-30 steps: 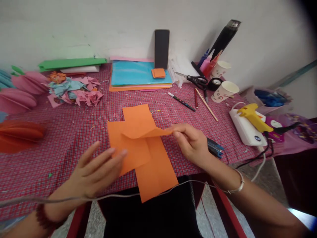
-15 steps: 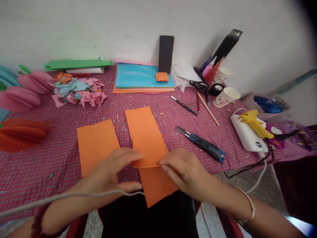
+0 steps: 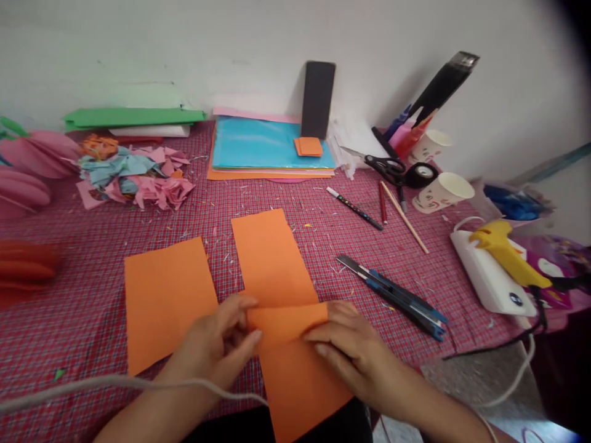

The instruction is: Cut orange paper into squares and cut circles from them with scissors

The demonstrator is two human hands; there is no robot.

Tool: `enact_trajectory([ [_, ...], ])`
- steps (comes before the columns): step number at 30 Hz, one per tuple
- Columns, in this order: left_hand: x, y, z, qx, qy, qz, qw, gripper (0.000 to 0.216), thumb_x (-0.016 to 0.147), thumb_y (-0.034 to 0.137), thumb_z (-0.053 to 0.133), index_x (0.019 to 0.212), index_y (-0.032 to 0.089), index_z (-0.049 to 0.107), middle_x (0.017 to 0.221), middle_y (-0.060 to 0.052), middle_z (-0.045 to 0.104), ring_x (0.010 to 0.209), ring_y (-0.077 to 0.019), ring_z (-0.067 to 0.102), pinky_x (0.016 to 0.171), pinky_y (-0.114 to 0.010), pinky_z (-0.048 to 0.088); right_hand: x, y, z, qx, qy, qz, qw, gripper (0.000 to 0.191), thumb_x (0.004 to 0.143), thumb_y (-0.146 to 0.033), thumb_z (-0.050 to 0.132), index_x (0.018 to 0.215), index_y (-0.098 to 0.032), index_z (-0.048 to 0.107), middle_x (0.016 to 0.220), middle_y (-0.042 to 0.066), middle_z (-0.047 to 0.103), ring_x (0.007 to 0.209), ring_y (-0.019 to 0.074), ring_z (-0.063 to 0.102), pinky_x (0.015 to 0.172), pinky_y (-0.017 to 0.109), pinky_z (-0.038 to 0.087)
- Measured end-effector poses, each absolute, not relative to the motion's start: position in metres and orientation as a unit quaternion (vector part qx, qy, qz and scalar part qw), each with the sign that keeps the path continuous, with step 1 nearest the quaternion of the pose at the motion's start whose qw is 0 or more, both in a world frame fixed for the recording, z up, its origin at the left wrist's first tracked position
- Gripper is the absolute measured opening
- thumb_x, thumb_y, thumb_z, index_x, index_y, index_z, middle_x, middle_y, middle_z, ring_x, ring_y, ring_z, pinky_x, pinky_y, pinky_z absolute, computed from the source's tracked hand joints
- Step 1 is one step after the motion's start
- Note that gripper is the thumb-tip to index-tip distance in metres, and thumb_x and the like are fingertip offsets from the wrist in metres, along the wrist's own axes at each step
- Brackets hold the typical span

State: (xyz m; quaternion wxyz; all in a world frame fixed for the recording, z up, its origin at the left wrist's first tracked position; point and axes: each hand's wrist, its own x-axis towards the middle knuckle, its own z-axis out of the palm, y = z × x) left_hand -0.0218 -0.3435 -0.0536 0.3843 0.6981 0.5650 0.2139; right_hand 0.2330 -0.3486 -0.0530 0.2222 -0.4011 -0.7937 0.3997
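Note:
A long orange paper strip lies in front of me, its near end hanging over the table edge above my lap. Across its middle a folded orange band stands slightly raised. My left hand has thumb and index finger curled at the band's left end. At the right end, my right hand pinches the paper between thumb and fingers. Left of the strip rests a separate orange paper sheet, flat on the checked tablecloth.
A utility knife lies to the right, blade out. Beyond are a marker, scissors, paper cups and a yellow glue gun. Paper scraps and a blue paper stack sit behind. A white cord crosses my left forearm.
The crease that lay flat across the strip now shows as a raised band. My left fingers have curled in to its left end. The view has shifted slightly.

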Motion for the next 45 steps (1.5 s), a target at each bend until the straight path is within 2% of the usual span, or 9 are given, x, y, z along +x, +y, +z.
enact_trajectory([
  [2,-0.027,-0.35,-0.058,0.752,0.546,0.247,0.275,0.038,0.09,0.029,0.051,0.126,0.017,0.05,0.075,0.001,0.067,0.058,-0.0116,0.064,0.052,-0.019,0.052,0.229,-0.345,-0.053,-0.418,-0.781,0.407,0.222,0.02,0.096,-0.012,0.047,0.104,-0.026,0.059,0.1,0.0,0.064,0.096,0.0159,0.057,0.084,0.035,0.041],
  [3,-0.03,-0.354,-0.059,0.785,0.523,0.252,0.216,0.04,0.092,0.031,0.05,0.13,0.018,0.048,0.082,-0.002,0.069,0.065,-0.0126,0.067,0.057,-0.02,0.055,0.228,-0.343,-0.052,-0.425,-0.775,0.413,0.217,0.02,0.096,-0.012,0.046,0.103,-0.026,0.058,0.098,0.0,0.064,0.093,0.0157,0.056,0.082,0.035,0.041],
  [7,-0.038,-0.36,-0.059,0.861,0.446,0.23,0.087,0.028,0.097,0.029,0.044,0.121,0.023,0.058,0.099,-0.005,0.069,0.083,-0.013,0.068,0.07,-0.02,0.057,0.222,-0.331,-0.049,-0.451,-0.751,0.443,0.194,0.018,0.097,-0.013,0.044,0.094,-0.025,0.057,0.088,-0.002,0.061,0.085,0.0144,0.055,0.075,0.031,0.04],
  [14,-0.036,-0.362,-0.07,0.858,0.457,0.234,0.016,0.027,0.1,0.025,0.04,0.105,0.02,0.066,0.069,0.001,0.061,0.06,-0.0106,0.056,0.058,-0.021,0.048,0.21,-0.311,-0.044,-0.475,-0.729,0.468,0.154,0.019,0.095,-0.012,0.044,0.085,-0.023,0.055,0.08,-0.003,0.059,0.076,0.0121,0.055,0.068,0.027,0.04],
  [17,-0.033,-0.364,-0.073,0.852,0.465,0.239,-0.021,0.028,0.1,0.024,0.04,0.1,0.021,0.067,0.084,0.001,0.07,0.078,-0.0122,0.062,0.077,-0.025,0.048,0.208,-0.307,-0.043,-0.481,-0.728,0.471,0.132,0.019,0.093,-0.011,0.044,0.083,-0.023,0.055,0.08,-0.002,0.06,0.076,0.0125,0.056,0.068,0.027,0.041],
  [21,-0.033,-0.365,-0.073,0.881,0.423,0.21,-0.012,0.025,0.097,0.024,0.045,0.11,0.022,0.066,0.117,0.002,0.07,0.114,-0.0155,0.058,0.106,-0.029,0.036,0.207,-0.303,-0.044,-0.485,-0.726,0.473,0.12,0.019,0.092,-0.012,0.044,0.081,-0.022,0.056,0.078,-0.001,0.062,0.075,0.0136,0.058,0.066,0.028,0.042],
  [25,-0.033,-0.365,-0.078,0.9,0.396,0.183,0.007,0.033,0.094,0.036,0.05,0.123,0.024,0.062,0.132,0.001,0.063,0.128,-0.0172,0.048,0.119,-0.034,0.019,0.206,-0.299,-0.044,-0.494,-0.717,0.478,0.116,0.02,0.091,-0.013,0.046,0.077,-0.022,0.057,0.075,-0.001,0.062,0.07,0.0138,0.058,0.063,0.027,0.043],
  [31,-0.031,-0.367,-0.091,0.904,0.395,0.164,0.017,0.042,0.09,0.045,0.056,0.129,0.031,0.058,0.136,0.0,0.059,0.133,-0.0203,0.043,0.121,-0.039,0.015,0.205,-0.296,-0.044,-0.497,-0.711,0.487,0.101,0.019,0.092,-0.015,0.047,0.08,-0.022,0.06,0.077,0.0,0.064,0.072,0.0134,0.059,0.064,0.027,0.044],
  [45,-0.029,-0.375,-0.105,0.885,0.416,0.207,0.012,0.041,0.09,0.043,0.054,0.129,0.031,0.059,0.137,-0.002,0.057,0.141,-0.0225,0.034,0.122,-0.041,0.014,0.2,-0.293,-0.034,-0.499,-0.718,0.477,0.087,0.021,0.089,-0.012,0.046,0.075,-0.021,0.059,0.072,-0.001,0.062,0.066,0.0119,0.057,0.059,0.025,0.042],
])
